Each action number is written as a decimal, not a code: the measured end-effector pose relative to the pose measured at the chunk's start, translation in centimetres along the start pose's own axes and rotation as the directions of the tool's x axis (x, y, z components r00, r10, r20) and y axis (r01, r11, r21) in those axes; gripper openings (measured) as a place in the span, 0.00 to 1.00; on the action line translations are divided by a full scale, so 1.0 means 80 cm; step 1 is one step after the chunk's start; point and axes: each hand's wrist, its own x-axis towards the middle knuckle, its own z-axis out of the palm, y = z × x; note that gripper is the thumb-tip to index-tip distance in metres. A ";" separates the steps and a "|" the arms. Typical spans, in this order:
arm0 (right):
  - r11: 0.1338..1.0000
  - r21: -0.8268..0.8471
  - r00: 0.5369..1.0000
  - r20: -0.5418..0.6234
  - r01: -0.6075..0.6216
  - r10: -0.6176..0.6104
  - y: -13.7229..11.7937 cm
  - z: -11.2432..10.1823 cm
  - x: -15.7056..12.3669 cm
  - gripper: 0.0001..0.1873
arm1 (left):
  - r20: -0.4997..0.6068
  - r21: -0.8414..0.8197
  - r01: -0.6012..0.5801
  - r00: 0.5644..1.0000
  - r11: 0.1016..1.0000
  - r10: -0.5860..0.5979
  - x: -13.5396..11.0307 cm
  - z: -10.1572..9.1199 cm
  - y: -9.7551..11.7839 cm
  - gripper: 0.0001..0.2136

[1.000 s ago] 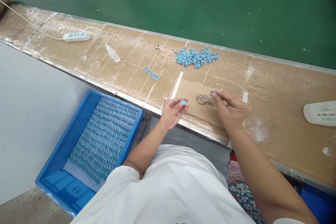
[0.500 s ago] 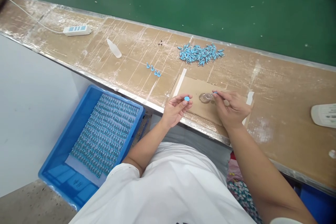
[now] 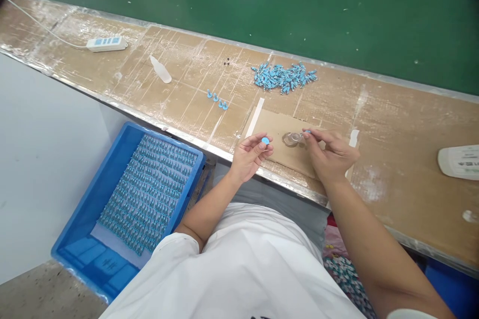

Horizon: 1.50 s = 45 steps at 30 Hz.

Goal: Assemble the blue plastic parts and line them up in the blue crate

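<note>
Hardly anything has moved since the earlier frame beyond a slight shift of the camera's view, with both hands keeping nearly the same places. The left hand (image 3: 247, 157) pinches a round blue disc (image 3: 265, 140) between thumb and fingers near the desk's (image 3: 404, 159) front edge, while the right hand (image 3: 331, 154) grips a small blue piece (image 3: 307, 131) in its fingertips just beside a clear dish (image 3: 288, 139) on a cardboard sheet (image 3: 280, 119). Beyond them lies a heap of blue pieces (image 3: 282, 79), with four blue discs with stems (image 3: 225, 106) to its left.
</note>
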 end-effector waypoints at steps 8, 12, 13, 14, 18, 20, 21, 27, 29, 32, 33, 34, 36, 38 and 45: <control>0.947 0.136 0.954 -0.019 -0.292 0.298 -0.025 0.000 0.004 0.11 | -0.047 -0.001 -0.024 0.999 1.000 0.024 -0.001 0.008 -0.002 0.17; 0.875 0.277 0.910 -0.011 -0.396 0.415 -0.045 -0.002 0.006 0.12 | -0.062 0.011 0.000 0.998 1.000 0.000 -0.004 0.016 -0.003 0.18; 0.852 0.327 0.901 -0.004 -0.409 0.435 -0.054 -0.002 0.006 0.12 | -0.055 0.014 0.003 0.998 1.000 -0.002 -0.005 0.018 -0.003 0.18; 0.830 0.376 0.896 0.006 -0.413 0.444 -0.063 -0.002 0.006 0.12 | -0.043 0.018 0.003 0.999 1.000 -0.002 -0.007 0.021 -0.004 0.17; 0.806 0.476 0.921 0.028 -0.353 0.388 -0.105 -0.001 0.002 0.17 | -0.006 0.037 -0.012 1.000 0.999 0.012 -0.014 0.035 -0.004 0.16; 0.826 0.473 0.944 0.037 -0.305 0.327 -0.121 0.001 -0.001 0.18 | 0.004 0.049 -0.014 1.000 0.999 0.014 -0.018 0.042 -0.004 0.17; 0.837 0.472 0.956 0.041 -0.276 0.291 -0.127 0.001 -0.002 0.16 | 0.010 0.054 -0.015 1.000 0.998 0.014 -0.020 0.044 -0.004 0.17; 0.854 0.473 0.974 0.045 -0.218 0.224 -0.139 0.004 -0.009 0.10 | 0.046 0.067 -0.067 0.997 0.995 0.064 -0.032 0.053 -0.003 0.17; 0.849 0.466 0.964 0.034 -0.250 0.265 -0.140 0.004 -0.011 0.10 | 0.058 0.084 -0.075 0.996 0.994 0.070 -0.034 0.054 -0.002 0.18; 0.840 0.467 0.955 0.033 -0.277 0.296 -0.141 0.003 -0.013 0.10 | 0.042 0.122 -0.055 0.998 0.991 0.050 -0.036 0.055 -0.002 0.19; 0.841 0.464 0.955 0.035 -0.277 0.295 -0.141 0.003 -0.013 0.10 | 0.029 0.132 -0.050 0.998 0.990 0.047 -0.036 0.055 -0.002 0.20; 0.845 0.458 0.956 0.037 -0.275 0.291 -0.141 0.003 -0.013 0.10 | 0.020 0.138 -0.049 0.999 0.989 0.047 -0.036 0.055 -0.002 0.21; 0.852 0.450 0.959 0.039 -0.267 0.280 -0.140 0.003 -0.013 0.10 | 0.015 0.147 -0.056 0.998 0.987 0.055 -0.035 0.056 -0.002 0.20; 0.854 0.453 0.963 0.037 -0.254 0.267 -0.140 0.003 -0.014 0.10 | 0.024 0.150 -0.071 0.997 0.986 0.068 -0.035 0.056 -0.003 0.19; 0.862 0.423 0.954 0.026 -0.280 0.297 -0.143 0.004 -0.014 0.11 | 0.040 0.110 -0.106 0.994 0.988 0.102 -0.033 0.056 -0.006 0.16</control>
